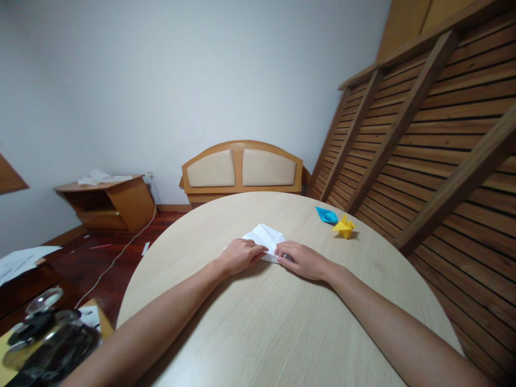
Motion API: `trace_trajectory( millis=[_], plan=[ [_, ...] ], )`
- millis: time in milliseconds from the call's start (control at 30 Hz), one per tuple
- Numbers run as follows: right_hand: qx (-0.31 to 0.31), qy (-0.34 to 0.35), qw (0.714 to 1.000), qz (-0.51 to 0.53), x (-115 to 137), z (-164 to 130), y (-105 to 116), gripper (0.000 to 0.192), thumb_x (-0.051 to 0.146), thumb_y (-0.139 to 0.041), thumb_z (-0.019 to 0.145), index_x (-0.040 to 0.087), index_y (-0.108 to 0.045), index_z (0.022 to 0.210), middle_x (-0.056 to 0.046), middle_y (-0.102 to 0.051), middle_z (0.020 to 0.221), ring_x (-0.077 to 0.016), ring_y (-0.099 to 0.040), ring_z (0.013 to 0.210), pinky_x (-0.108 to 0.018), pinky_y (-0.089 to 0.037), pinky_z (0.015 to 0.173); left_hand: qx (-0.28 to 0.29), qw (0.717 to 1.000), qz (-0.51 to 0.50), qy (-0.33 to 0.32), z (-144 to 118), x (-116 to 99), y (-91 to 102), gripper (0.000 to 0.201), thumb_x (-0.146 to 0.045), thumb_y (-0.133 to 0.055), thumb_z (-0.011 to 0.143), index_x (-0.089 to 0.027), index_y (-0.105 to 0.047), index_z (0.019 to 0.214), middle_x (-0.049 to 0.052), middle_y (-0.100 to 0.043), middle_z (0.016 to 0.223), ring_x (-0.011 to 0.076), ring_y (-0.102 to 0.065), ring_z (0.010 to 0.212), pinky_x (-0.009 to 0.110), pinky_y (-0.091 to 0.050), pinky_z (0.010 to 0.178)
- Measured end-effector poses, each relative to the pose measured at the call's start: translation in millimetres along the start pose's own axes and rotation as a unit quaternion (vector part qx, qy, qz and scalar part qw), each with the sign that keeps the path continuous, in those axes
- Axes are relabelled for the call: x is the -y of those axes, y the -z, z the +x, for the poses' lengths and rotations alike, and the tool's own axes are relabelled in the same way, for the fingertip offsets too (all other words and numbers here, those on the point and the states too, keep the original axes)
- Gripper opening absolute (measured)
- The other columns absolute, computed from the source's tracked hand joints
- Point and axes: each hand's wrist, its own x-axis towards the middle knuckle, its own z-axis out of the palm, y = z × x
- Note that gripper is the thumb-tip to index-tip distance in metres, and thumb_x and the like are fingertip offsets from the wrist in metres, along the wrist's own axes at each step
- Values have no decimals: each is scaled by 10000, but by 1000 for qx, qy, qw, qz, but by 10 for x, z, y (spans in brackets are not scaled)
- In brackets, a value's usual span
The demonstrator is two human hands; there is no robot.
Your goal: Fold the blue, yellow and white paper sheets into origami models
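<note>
The left hand (241, 256) lies flat on the round bench (250, 328), its fingers (258, 250) stretched out and pressing down on the near left edge of the white folded paper (266, 236). They are extended, not curled around anything, so they pin the sheet and do not grip it. The paper sits at the middle of the bench, reaching away from both hands toward the far side, its wide edge running left to right beneath the fingertips. The right hand (300, 260) rests just beside the left, its fingertips (281, 250) pressed flat on the near right edge of the same sheet. Both hands touch the paper and nearly meet over its near edge, neither closer than the other. Well apart, at far right, lie a blue paper boat (326, 215) and a yellow paper figure (344, 227), touching or nearly so.
</note>
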Motion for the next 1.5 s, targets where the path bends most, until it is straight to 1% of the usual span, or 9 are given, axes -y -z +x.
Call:
trace_trajectory(
  millis=[167, 400, 533, 667, 833, 1000, 1200, 1367, 1500],
  plan=[
    [-4, 10, 1000, -2, -40, 14, -19, 231, 267, -437, 991, 185, -629, 891, -73, -662, 911, -209, -579, 890, -339, -448, 844, -8, 999, -6, 52, -14, 11, -52, 235, -294, -493, 986, -222, -645, 1151, 48, -758, 928, 184, -714, 803, 260, -506, 710],
    [-7, 18, 1000, -9, -59, 5, -33, 180, 255, -525, 948, 185, -642, 831, -66, -665, 870, -210, -592, 889, -331, -450, 838, -37, 991, -46, 119, -18, 23, -78, 251, -327, -534, 967, -248, -634, 1183, 36, -754, 1034, 192, -717, 853, 268, -517, 732],
    [-5, 29, 1000, -1, -82, -10, -17, 112, 252, -632, 885, 193, -652, 791, -59, -680, 885, -224, -599, 955, -338, -444, 879, -29, 994, -83, 64, -40, 34, -41, 237, -305, -546, 954, -237, -640, 1160, 36, -746, 1034, 172, -706, 882, 249, -509, 757],
    [-3, 22, 1000, -15, -112, -32, 36, 131, 280, -645, 888, 192, -686, 800, -64, -679, 889, -216, -604, 905, -329, -449, 833, 7, 995, -96, -15, -51, 27, -5, 192, -273, -527, 958, -223, -683, 1058, 36, -747, 944, 161, -700, 839, 230, -496, 722],
    [3, -17, 1000, -16, -102, -55, 86, 229, 342, -584, 931, 185, -720, 834, -74, -682, 883, -195, -617, 814, -303, -455, 754, -4, 997, -70, 17, -32, 4, 7, 247, -268, -477, 987, -224, -666, 1140, 50, -757, 955, 167, -708, 799, 241, -494, 689],
    [-1, -47, 999, -10, -100, -33, 57, 262, 355, -550, 946, 181, -726, 861, -73, -706, 855, -194, -628, 777, -294, -455, 721, 5, 999, 15, 48, 3, -14, 26, 239, -274, -450, 1000, -219, -676, 1056, 52, -734, 891, 175, -687, 741, 269, -502, 686],
    [-16, -52, 999, -3, -128, -29, 17, 276, 278, -533, 944, 220, -710, 1147, -78, -729, 1045, -215, -649, 927, -322, -466, 848, -30, 997, 65, -17, 54, -50, 2, 206, -232, -503, 981, -198, -671, 1095, 101, -671, 1179, 250, -608, 1092, 398, -469, 954],
    [4, -25, 1000, -15, -97, -44, 38, 293, 253, -522, 945, 233, -725, 1156, -87, -726, 1043, -222, -638, 965, -332, -459, 876, 15, 997, 28, -74, 39, -70, -9, 248, -229, -470, 998, -217, -669, 1147, 84, -686, 1154, 209, -640, 1016, 355, -487, 920],
    [14, -19, 999, -23, -97, -58, 49, 259, 274, -555, 930, 222, -760, 1079, -95, -711, 977, -218, -635, 915, -319, -464, 823, 23, 997, -27, -74, 6, -69, 16, 271, -281, -462, 1003, -240, -671, 1171, 60, -706, 1124, 183, -661, 969, 299, -515, 856]
  ],
)
